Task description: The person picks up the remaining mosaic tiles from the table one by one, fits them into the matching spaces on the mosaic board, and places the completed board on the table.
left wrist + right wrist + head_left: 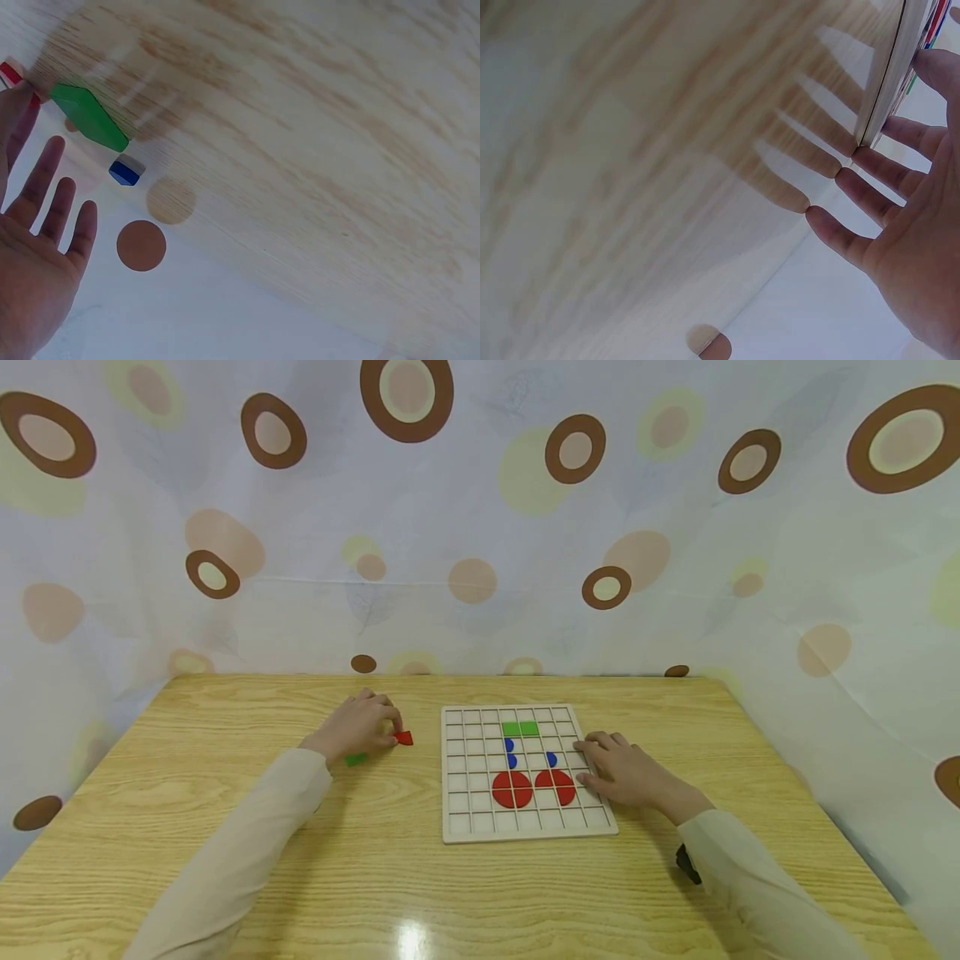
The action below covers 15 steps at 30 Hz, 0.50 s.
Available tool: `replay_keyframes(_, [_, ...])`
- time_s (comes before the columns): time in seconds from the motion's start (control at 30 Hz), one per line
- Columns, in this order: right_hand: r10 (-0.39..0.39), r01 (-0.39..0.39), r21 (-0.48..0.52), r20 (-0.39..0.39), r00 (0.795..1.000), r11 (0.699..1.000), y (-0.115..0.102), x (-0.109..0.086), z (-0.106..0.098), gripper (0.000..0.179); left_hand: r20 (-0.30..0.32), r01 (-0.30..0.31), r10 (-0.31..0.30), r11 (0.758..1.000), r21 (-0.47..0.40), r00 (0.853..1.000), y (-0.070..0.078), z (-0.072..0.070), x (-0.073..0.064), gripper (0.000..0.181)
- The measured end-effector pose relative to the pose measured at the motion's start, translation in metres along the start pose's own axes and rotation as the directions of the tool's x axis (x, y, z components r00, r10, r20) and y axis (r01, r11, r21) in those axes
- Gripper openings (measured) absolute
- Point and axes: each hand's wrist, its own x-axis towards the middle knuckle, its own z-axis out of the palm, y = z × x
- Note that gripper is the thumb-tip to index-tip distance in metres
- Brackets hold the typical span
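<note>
My left hand [358,727], left of the board in the head view, pinches a small red piece [403,738] between thumb and index finger; its other fingers are spread in the left wrist view. Beside that hand lies a green piece [90,118], with a small blue piece [124,172] close to it; the head view hides the blue one behind the hand. My right hand [626,770] rests at the right edge of the white grid board [456,781], fingers loosely extended. On the board are red pieces [512,790], green pieces [521,728] and several blue pieces [551,760].
The board lies on a wood-grain table [360,893]. A patterned cloth [300,618] stands behind the table and along its sides. Something small and black [687,865] shows beneath the right sleeve [738,868].
</note>
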Motion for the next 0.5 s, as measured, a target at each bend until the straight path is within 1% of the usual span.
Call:
replay_keyframes(0.1, [0.002,-0.002,-0.003,0.005,1.0,1.0,0.0,0.0,0.0,0.048,0.008,0.004,-0.004,1.0,-0.004,1.0,0.001,-0.001,0.0,0.013])
replay_keyframes(0.27, [0.005,-0.005,-0.012,0.011,1.0,1.0,0.0,0.0,0.0,0.048,0.011,0.002,-0.002,1.0,-0.009,1.0,0.004,-0.001,0.001,0.023])
replay_keyframes(0.37, [0.007,-0.007,-0.013,0.011,1.0,1.0,0.0,0.0,-0.001,0.048,0.004,0.003,-0.003,1.0,-0.023,1.0,0.007,-0.001,0.001,0.027])
replay_keyframes(0.5, [0.007,-0.007,-0.009,0.008,1.0,1.0,-0.001,0.0,-0.002,0.048,-0.009,0.002,-0.003,1.0,-0.02,1.0,0.01,0.0,0.001,0.028])
